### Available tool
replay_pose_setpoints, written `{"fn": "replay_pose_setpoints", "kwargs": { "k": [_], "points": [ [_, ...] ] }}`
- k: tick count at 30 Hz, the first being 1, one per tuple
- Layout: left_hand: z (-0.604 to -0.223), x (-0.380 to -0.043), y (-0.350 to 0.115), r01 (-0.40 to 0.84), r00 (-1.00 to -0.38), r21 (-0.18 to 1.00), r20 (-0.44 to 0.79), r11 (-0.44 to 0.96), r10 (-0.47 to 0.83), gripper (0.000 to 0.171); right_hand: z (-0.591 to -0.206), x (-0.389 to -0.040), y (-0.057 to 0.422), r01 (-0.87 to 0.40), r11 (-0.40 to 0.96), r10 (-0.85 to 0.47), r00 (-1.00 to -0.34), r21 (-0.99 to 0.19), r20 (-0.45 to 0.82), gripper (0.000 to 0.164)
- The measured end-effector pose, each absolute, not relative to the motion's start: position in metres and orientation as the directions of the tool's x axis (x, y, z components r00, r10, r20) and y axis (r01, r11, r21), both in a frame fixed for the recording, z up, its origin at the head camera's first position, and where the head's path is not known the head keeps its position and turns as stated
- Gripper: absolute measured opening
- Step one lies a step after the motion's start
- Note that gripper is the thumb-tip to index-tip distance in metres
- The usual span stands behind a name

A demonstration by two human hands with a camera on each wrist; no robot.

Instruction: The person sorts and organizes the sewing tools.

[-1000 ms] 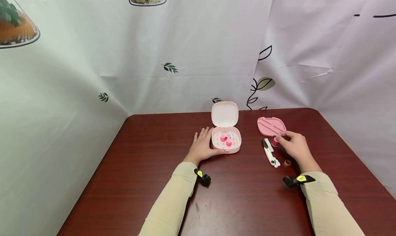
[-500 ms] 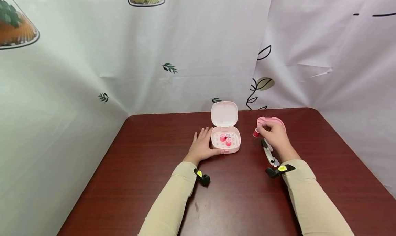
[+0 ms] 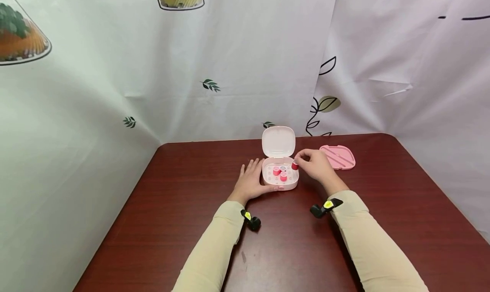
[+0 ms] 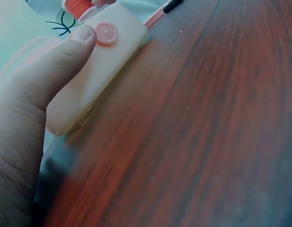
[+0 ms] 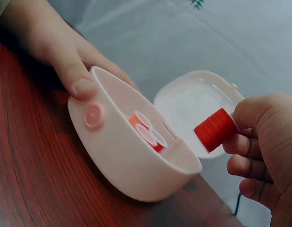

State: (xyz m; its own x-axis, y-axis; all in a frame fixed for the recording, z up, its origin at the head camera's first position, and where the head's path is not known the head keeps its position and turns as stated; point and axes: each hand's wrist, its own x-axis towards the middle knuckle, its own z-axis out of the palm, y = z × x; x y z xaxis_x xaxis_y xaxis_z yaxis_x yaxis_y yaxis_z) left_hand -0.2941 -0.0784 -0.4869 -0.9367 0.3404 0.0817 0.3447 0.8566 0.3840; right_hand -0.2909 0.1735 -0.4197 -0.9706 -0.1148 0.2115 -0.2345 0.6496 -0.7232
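Observation:
A pale pink sewing box (image 3: pixel 289 185) stands on the table with its lid (image 3: pixel 278 141) raised. My left hand (image 3: pixel 249 182) holds it by the left side, thumb (image 4: pixel 70 56) across the front near the round pink button (image 4: pixel 107 34) and fingers along the side. Inside, several thread spools (image 3: pixel 283 177) stand on a pegged base. At the box's right rim, my right hand (image 3: pixel 315 164) pinches a red thread spool (image 5: pixel 215 130) between thumb and fingers, tilted in the right wrist view and held above the rim.
A pink tray (image 3: pixel 338 157) with a diagonal ridge lies to the right, behind my right hand. A black-tipped thing (image 4: pixel 173 4) shows at the top of the left wrist view. A pale fabric wall (image 3: pixel 229 109) rises behind the dark red table (image 3: pixel 183 177).
My right hand has lifted the red spool from beside the pink tray and carried it left to the box. It now covers the white tool and the ring. My left hand has stayed.

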Motion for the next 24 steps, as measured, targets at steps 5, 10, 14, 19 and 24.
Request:
{"fn": "replay_pose_setpoints", "kwargs": {
  "k": [5, 10, 14, 19, 24],
  "points": [
    [-0.486, -0.293, -0.078, 0.345, -0.937, 0.388, 0.086, 0.855, 0.339, 0.118, -0.421, -0.293, 0.158, -0.227, 0.649, -0.127, -0.973, -0.726, 0.191, 0.017],
    [-0.486, -0.293, -0.079, 0.345, -0.937, 0.390, 0.086, 0.854, 0.340, 0.118, -0.425, -0.295, 0.144, -0.262, 0.649, -0.166, -0.965, -0.714, 0.203, 0.016],
    [-0.486, -0.294, -0.079, 0.353, -0.934, 0.385, 0.089, 0.852, 0.347, 0.117, -0.430, -0.296, 0.135, -0.278, 0.662, -0.203, -0.961, -0.696, 0.191, 0.017],
    [-0.487, -0.294, -0.080, 0.351, -0.935, 0.381, 0.094, 0.855, 0.341, 0.117, -0.437, -0.299, 0.128, -0.323, 0.659, -0.234, -0.946, -0.680, 0.222, 0.017],
    [-0.488, -0.295, -0.080, 0.356, -0.933, 0.390, 0.101, 0.849, 0.345, 0.116, -0.442, -0.300, 0.124, -0.364, 0.651, -0.250, -0.931, -0.666, 0.264, 0.016]
  ]
}}
